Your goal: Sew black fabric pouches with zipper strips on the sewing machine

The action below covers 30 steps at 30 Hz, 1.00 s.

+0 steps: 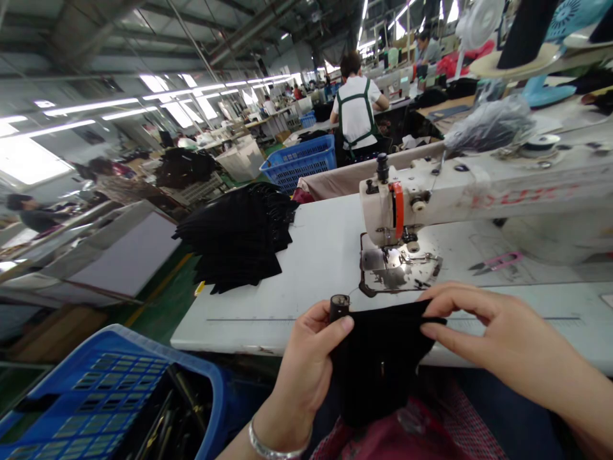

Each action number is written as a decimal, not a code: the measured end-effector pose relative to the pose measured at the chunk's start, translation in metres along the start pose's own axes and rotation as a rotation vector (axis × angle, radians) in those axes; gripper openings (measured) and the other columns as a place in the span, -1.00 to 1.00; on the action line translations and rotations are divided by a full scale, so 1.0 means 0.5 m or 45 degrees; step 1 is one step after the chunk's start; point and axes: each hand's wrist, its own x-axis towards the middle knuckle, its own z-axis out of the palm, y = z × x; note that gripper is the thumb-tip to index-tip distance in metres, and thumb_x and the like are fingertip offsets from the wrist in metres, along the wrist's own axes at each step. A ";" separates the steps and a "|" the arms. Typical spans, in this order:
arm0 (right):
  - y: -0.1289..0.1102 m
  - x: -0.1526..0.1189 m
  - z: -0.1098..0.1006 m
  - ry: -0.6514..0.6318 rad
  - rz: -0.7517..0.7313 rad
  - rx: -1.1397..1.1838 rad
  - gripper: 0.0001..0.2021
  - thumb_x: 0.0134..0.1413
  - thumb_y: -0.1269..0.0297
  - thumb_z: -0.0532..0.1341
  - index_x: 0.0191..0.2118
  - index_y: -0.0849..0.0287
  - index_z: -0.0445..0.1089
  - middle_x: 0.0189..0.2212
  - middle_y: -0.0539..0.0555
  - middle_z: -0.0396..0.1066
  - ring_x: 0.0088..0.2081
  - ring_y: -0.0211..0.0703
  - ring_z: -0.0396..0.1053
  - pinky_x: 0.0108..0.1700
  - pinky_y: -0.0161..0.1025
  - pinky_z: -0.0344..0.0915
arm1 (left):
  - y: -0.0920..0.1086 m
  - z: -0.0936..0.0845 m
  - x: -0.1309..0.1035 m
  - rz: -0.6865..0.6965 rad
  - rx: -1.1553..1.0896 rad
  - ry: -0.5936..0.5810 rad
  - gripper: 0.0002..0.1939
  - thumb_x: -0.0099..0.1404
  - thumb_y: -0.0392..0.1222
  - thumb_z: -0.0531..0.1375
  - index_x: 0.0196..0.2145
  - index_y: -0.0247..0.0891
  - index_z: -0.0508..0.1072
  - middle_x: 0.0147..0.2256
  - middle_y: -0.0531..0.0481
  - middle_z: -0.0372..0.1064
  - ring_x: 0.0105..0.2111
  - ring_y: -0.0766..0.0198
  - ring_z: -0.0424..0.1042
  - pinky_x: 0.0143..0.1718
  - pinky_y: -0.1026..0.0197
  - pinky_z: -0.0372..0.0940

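A black fabric piece (383, 351) hangs between my two hands at the table's front edge, with a small metallic spot near its middle. My left hand (313, 348) is closed on its left side, where a dark rolled end (340, 306) stands up beside the thumb. The fabric's upper right corner is pinched between the thumb and fingers of my right hand (462, 319). Just beyond the cloth is the sewing machine (479, 191), its metal plate (400, 271) bare of fabric. A thin thread runs near the rolled end.
Stacked black pieces (234, 236) lie on the white table (316, 249) at the left. Pink-handled snips (505, 260) rest under the machine arm. A blue basket (218, 383) holding dark items stands at lower left. Ahead, a person in a white shirt (354, 108) sits beside another blue basket (301, 160).
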 end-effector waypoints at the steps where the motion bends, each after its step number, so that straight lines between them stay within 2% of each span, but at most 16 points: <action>1: 0.007 -0.003 -0.002 0.022 0.043 0.072 -0.79 0.08 0.03 0.36 -0.35 0.05 0.50 -0.16 0.00 0.53 -0.12 -0.10 0.46 -0.02 -0.18 0.33 | 0.002 -0.001 0.001 -0.008 0.001 0.016 -0.72 -0.02 -0.24 0.52 -0.31 -0.29 0.61 -0.33 0.00 0.54 -0.33 0.31 0.47 -0.18 0.29 0.37; 3: 0.013 -0.007 -0.001 0.077 0.127 0.235 -0.72 0.04 -0.03 0.38 -0.35 0.09 0.51 -0.17 0.06 0.54 -0.14 -0.08 0.48 -0.07 -0.19 0.37 | 0.005 -0.002 0.001 -0.029 -0.004 0.036 -0.69 -0.03 -0.23 0.52 -0.31 -0.30 0.61 -0.34 -0.01 0.53 -0.34 0.31 0.47 -0.19 0.28 0.38; 6: 0.009 -0.008 0.011 0.187 0.204 0.412 -0.69 -0.05 0.00 0.43 -0.40 0.15 0.48 -0.22 0.11 0.56 -0.25 -0.11 0.49 -0.23 -0.24 0.42 | 0.008 0.000 0.003 -0.050 -0.003 0.038 -0.68 -0.03 -0.21 0.53 -0.31 -0.32 0.61 -0.35 -0.02 0.53 -0.36 0.30 0.48 -0.22 0.28 0.40; 9: 0.005 -0.005 0.020 0.250 0.217 0.492 -0.71 -0.09 0.08 0.46 -0.40 0.14 0.44 -0.35 0.05 0.54 -0.39 -0.21 0.46 -0.34 -0.30 0.41 | 0.004 0.002 0.005 -0.059 0.018 0.043 -0.69 -0.01 -0.19 0.53 -0.31 -0.32 0.61 -0.34 -0.03 0.55 -0.33 0.27 0.50 -0.21 0.27 0.40; 11: 0.006 -0.005 0.020 0.256 0.202 0.542 -0.70 -0.11 0.09 0.47 -0.31 0.13 0.47 -0.42 0.01 0.51 -0.40 -0.21 0.45 -0.34 -0.31 0.41 | -0.002 0.001 0.006 -0.059 0.032 0.048 -0.69 0.00 -0.19 0.52 -0.29 -0.32 0.61 -0.33 -0.03 0.55 -0.33 0.27 0.50 -0.20 0.27 0.40; 14: 0.010 -0.007 0.014 0.241 0.218 0.517 -0.65 -0.10 0.06 0.47 -0.20 0.12 0.55 -0.41 0.02 0.54 -0.36 -0.16 0.48 -0.27 -0.24 0.45 | -0.007 -0.003 0.005 -0.048 0.053 0.007 -0.71 0.05 -0.18 0.50 -0.27 -0.31 0.60 -0.31 -0.04 0.54 -0.31 0.26 0.50 -0.16 0.24 0.39; 16: 0.013 -0.010 0.012 0.224 0.237 0.465 -0.69 -0.06 0.04 0.45 -0.23 0.11 0.59 -0.41 0.03 0.55 -0.35 -0.14 0.48 -0.25 -0.22 0.45 | 0.005 -0.012 0.006 -0.034 0.104 -0.050 -0.70 0.08 -0.18 0.48 -0.23 -0.30 0.59 -0.29 -0.05 0.54 -0.28 0.24 0.49 -0.14 0.23 0.38; 18: 0.016 -0.010 0.022 0.201 0.238 0.473 -0.73 -0.02 0.04 0.43 -0.27 0.11 0.59 -0.41 0.03 0.54 -0.36 -0.15 0.47 -0.27 -0.23 0.43 | 0.034 -0.023 0.017 -0.004 0.240 -0.121 -0.70 0.10 -0.16 0.47 -0.22 -0.29 0.59 -0.27 -0.07 0.54 -0.28 0.22 0.48 -0.15 0.23 0.36; 20: 0.020 -0.007 0.046 0.143 0.230 0.538 -0.76 0.01 0.07 0.40 -0.31 0.13 0.56 -0.44 0.02 0.51 -0.38 -0.17 0.44 -0.31 -0.25 0.39 | 0.074 -0.033 0.042 0.068 0.488 -0.195 -0.73 0.14 -0.12 0.44 -0.23 -0.29 0.59 -0.26 -0.08 0.54 -0.27 0.19 0.47 -0.16 0.23 0.34; 22: 0.027 -0.002 0.081 0.040 0.233 0.599 -0.80 0.06 0.12 0.36 -0.36 0.15 0.49 -0.47 -0.01 0.48 -0.41 -0.21 0.40 -0.36 -0.28 0.34 | 0.105 -0.037 0.084 0.199 0.858 -0.263 -0.79 0.23 -0.10 0.36 -0.23 -0.27 0.59 -0.29 -0.06 0.53 -0.27 0.17 0.46 -0.18 0.22 0.31; 24: 0.038 0.003 0.111 -0.116 0.247 0.559 -0.85 0.11 0.20 0.31 -0.38 0.16 0.42 -0.50 -0.04 0.44 -0.44 -0.24 0.36 -0.40 -0.30 0.26 | 0.111 -0.031 0.137 0.399 1.317 -0.365 -0.87 0.31 -0.15 0.26 -0.26 -0.25 0.57 -0.34 -0.03 0.51 -0.30 0.15 0.44 -0.21 0.19 0.29; 26: 0.051 0.008 0.123 -0.282 0.228 0.350 -0.93 0.13 0.32 0.25 -0.37 0.15 0.41 -0.50 -0.05 0.45 -0.45 -0.24 0.37 -0.41 -0.31 0.22 | 0.087 -0.014 0.192 0.614 1.653 -0.524 -0.90 0.32 -0.26 0.21 -0.28 -0.24 0.55 -0.32 -0.05 0.50 -0.26 0.09 0.44 -0.14 0.11 0.29; 28: 0.069 0.014 0.111 -0.373 0.108 0.035 -0.90 0.17 0.41 0.19 -0.34 0.12 0.45 -0.46 -0.04 0.48 -0.40 -0.20 0.41 -0.36 -0.28 0.26 | 0.045 0.009 0.236 0.692 1.716 -0.645 -0.90 0.27 -0.34 0.22 -0.28 -0.23 0.53 -0.21 -0.10 0.51 -0.14 0.03 0.44 0.00 0.02 0.28; 30: 0.090 0.024 0.084 -0.339 -0.125 -0.256 -0.83 0.22 0.45 0.14 -0.29 0.11 0.47 -0.37 0.01 0.51 -0.32 -0.15 0.44 -0.26 -0.21 0.34 | 0.002 0.029 0.267 0.729 1.681 -0.798 -0.86 0.25 -0.38 0.24 -0.26 -0.21 0.53 -0.04 -0.13 0.50 0.01 0.01 0.40 0.16 -0.02 0.21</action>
